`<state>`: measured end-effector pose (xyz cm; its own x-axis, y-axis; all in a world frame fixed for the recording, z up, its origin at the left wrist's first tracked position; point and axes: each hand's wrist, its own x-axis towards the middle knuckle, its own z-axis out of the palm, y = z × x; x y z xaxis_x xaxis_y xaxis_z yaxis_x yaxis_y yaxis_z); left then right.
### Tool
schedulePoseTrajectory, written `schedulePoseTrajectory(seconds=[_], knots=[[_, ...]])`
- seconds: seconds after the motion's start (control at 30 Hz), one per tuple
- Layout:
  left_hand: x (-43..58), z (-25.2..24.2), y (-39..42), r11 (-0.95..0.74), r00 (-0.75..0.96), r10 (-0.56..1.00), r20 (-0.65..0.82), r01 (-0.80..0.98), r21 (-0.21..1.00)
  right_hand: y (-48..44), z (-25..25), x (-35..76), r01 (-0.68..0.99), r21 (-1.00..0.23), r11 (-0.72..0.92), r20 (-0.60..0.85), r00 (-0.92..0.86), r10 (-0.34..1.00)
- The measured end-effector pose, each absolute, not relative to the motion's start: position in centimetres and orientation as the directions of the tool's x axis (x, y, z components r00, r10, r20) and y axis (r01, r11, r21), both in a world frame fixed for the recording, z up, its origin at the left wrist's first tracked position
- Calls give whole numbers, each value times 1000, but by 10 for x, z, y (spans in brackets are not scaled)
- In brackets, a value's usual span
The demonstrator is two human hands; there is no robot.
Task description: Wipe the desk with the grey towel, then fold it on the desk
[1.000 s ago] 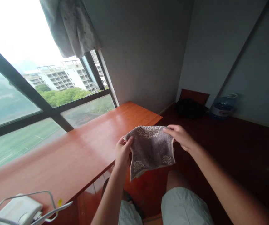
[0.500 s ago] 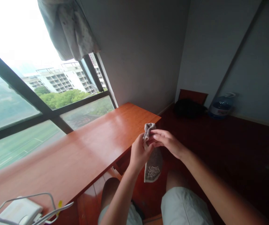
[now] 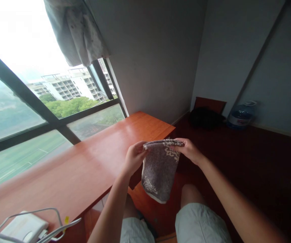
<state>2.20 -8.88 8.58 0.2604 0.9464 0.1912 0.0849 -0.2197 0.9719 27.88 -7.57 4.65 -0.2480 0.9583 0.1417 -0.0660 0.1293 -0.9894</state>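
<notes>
Head view: one folded towel [image 3: 159,172] (patterned), pinched by left hand [image 3: 134,157] and right hand [image 3: 189,150].

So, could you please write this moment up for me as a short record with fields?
Left hand: left hand pinches one top corner of the towel
Right hand: right hand pinches the other top corner
Towel: grey-brown, pale pattern, folded, hanging in the air above the person's lap
Desk: long reddish wooden desk under the window
On desk: white charger with cable, at the near end
Far corner: water bottle and dark bag on the floor
</notes>
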Motion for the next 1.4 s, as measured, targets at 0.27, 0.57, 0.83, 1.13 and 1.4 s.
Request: schedulePoseTrajectory(seconds=[0.27,0.57,0.83,1.13,1.4], knots=[[8,106,-87,-308,147,947,285,171,936,-72,101,273,269,-889,370,343,-142,929],[13,177,-28,-495,-91,854,512,160,854,36,196,260,359,-733,578,531,-228,816],[-19,182,93,-394,-312,811,495,335,856,175,205,190,490,-720,492,462,-192,866],[-49,108,117,-225,-359,834,420,474,852,201,124,166,575,-645,504,452,-245,858],[-16,47,24,-326,-46,869,493,697,638,132,50,233,448,-596,667,603,-299,740]])
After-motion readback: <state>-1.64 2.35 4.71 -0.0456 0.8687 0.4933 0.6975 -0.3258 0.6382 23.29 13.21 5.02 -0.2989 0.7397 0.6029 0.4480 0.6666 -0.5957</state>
